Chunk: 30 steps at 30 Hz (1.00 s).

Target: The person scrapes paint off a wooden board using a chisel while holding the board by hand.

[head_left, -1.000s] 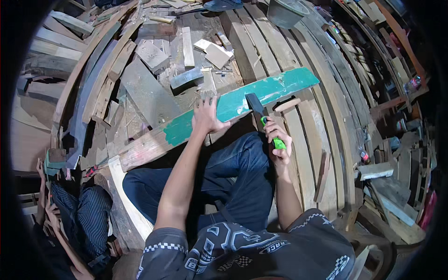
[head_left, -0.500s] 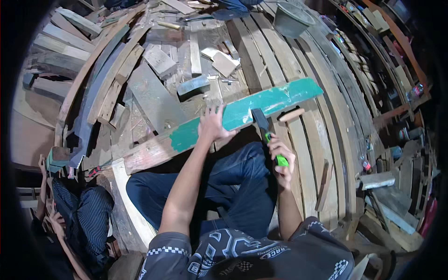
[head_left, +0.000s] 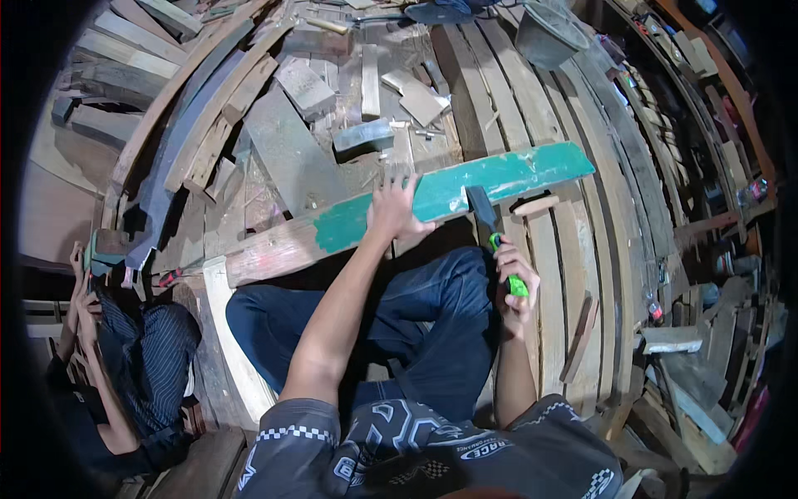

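Observation:
A long plank (head_left: 532,166) lies slanting across in front of my crossed legs. Green paint, scuffed pale in places, covers most of it, while its left end is bare pinkish wood. Gripping it near the middle is my left hand (head_left: 396,209), fingers over the top face and thumb along the near edge. My right hand (head_left: 517,279) is closed around the green and black handle of a scraper (head_left: 482,208). The scraper's wide dark blade touches the plank's near side, right of my left hand.
Wood offcuts (head_left: 307,90) and chips litter the slatted platform ahead. A short wooden stick (head_left: 536,205) lies beyond the scraper. At the far right stands a grey bucket (head_left: 550,37). Another person (head_left: 158,358) sits at lower left, near a red-handled tool (head_left: 170,276).
The whole view has shifted, so everything appears slightly farther right. Both hands keep their grips, and the scraper blade stays at about the same spot on the plank.

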Motion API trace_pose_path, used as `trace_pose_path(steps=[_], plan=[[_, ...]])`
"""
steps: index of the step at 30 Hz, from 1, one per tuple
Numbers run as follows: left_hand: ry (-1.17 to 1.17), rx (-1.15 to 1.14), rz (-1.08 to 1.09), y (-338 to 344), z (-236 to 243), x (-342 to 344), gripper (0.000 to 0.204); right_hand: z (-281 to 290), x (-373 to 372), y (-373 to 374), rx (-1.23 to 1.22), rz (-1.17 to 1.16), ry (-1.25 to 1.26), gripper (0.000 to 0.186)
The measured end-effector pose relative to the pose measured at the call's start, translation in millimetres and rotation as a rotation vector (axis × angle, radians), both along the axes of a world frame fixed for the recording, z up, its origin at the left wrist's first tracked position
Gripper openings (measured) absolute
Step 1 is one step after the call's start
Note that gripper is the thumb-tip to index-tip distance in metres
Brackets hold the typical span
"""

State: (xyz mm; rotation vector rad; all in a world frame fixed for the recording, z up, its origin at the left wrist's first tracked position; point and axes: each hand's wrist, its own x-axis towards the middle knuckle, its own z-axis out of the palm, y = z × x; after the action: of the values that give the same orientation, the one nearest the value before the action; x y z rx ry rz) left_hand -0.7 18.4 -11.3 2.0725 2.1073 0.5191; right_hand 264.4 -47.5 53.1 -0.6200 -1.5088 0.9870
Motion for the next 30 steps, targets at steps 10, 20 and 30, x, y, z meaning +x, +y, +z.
trace_pose_path(steps=[10, 20, 30], plan=[[0.013, -0.035, -0.019, -7, 2, 4, 0.119, 4, 1, -1, -0.003, 0.050, -0.022, 0.048], [0.066, -0.124, -0.003, -2, 8, -3, 0.120, 13, 0, 23, -0.026, 0.092, -0.033, 0.049], [0.006, -0.149, -0.003, -4, 1, -3, 0.122, 0, -10, 36, 0.015, 0.093, -0.013, 0.050]])
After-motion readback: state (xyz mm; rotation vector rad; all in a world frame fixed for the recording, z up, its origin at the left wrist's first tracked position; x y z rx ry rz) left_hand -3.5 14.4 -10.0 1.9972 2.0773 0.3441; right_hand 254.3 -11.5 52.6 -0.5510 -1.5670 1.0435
